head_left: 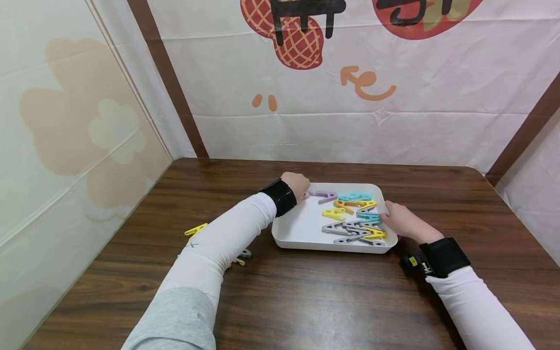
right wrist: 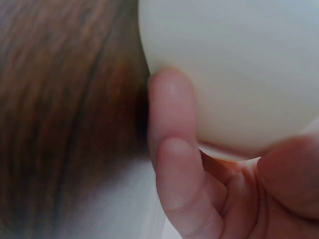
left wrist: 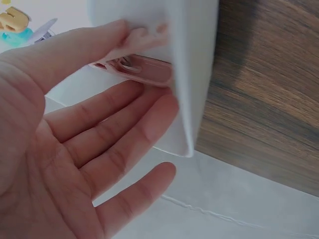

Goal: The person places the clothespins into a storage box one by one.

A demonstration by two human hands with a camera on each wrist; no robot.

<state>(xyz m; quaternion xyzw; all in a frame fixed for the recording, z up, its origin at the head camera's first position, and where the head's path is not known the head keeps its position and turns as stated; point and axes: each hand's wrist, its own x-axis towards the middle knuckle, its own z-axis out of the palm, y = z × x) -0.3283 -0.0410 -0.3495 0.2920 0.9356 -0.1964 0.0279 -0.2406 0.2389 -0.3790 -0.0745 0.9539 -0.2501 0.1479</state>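
A white rectangular tray (head_left: 302, 227) holds several clothespins: a purple clothespin (head_left: 327, 195), teal, yellow and orange ones, and a pile of grey clothespins (head_left: 345, 227) at the right. My left hand (head_left: 296, 184) is at the tray's far left corner. In the left wrist view it pinches a pink clothespin (left wrist: 153, 70) between thumb and fingers, against the inside of the tray wall. My right hand (head_left: 407, 222) grips the tray's right rim. In the right wrist view its fingers (right wrist: 172, 109) curl along the outer wall, with the thumb over the edge.
Left of the tray, a yellow clothespin (head_left: 195, 229) lies on the wooden table (head_left: 323, 296). A grey clothespin (head_left: 246, 253) and a beige one (head_left: 238, 261) show beside my left sleeve, which hides part of that area. A printed cloth (head_left: 306, 136) hangs behind the table.
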